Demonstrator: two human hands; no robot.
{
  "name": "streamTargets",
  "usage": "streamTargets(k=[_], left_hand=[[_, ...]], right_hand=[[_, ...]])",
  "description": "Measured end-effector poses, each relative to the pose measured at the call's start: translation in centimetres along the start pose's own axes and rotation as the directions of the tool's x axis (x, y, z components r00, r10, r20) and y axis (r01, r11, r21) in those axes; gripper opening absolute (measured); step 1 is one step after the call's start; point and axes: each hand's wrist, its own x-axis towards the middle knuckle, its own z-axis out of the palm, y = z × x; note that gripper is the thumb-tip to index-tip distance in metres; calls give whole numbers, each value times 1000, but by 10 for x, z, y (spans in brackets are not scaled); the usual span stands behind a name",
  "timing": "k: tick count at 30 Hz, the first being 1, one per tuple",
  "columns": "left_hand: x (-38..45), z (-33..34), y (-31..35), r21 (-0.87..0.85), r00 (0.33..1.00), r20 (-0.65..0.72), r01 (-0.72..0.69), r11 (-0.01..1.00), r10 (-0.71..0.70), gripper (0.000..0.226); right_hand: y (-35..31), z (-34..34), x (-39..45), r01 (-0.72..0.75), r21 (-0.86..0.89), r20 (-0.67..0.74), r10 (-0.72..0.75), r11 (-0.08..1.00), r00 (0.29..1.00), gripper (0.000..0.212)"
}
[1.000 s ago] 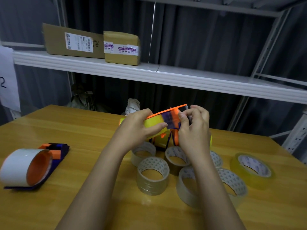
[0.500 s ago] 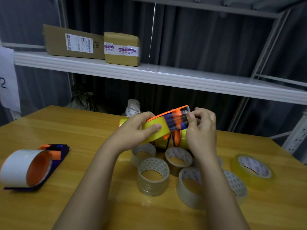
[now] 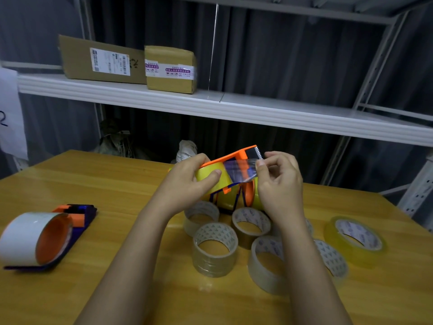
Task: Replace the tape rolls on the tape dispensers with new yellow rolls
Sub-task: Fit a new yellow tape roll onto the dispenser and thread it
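1. The left hand (image 3: 187, 184) grips the orange plastic tape dispenser (image 3: 230, 158), held in the air above the wooden bench (image 3: 93, 184), thumb pressed on the new yellow tape roll (image 3: 210, 180) already seated in it.
2. The right hand (image 3: 278, 179) pinches the clear pulled-out tape end (image 3: 241, 171) between thumb and forefinger.
3. Step in hand, as judged: threading. Next, the end likely needs drawing taut up to the serrated metal blade (image 3: 258, 151), kept flat and unwrinkled.
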Motion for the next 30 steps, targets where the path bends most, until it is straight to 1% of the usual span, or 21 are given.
streamTargets(k=[10, 15, 21, 27, 30], left_hand=[[-2, -2, 3, 9, 1000, -15, -15, 1000, 15, 16], [-1, -1, 3, 8, 1000, -13, -19, 1000, 20, 17], [0, -1, -2, 46, 998, -19, -55, 997, 56, 18], [0, 0, -3, 60, 996, -13, -84, 995, 85, 17], [-1, 0, -3, 54, 997, -11, -80, 995, 81, 21]], right_hand=[[-1, -1, 0, 7, -4, -9, -7, 1000, 1000, 18], [-3, 0, 0, -12, 5, -31, 12, 1000, 999, 25], [-2, 0, 0, -39, -16, -42, 38, 999, 998, 17], [-1, -1, -1, -63, -42, -44, 61, 997, 997, 15], [-1, 0, -1, -70, -46, -41, 69, 996, 997, 15]])
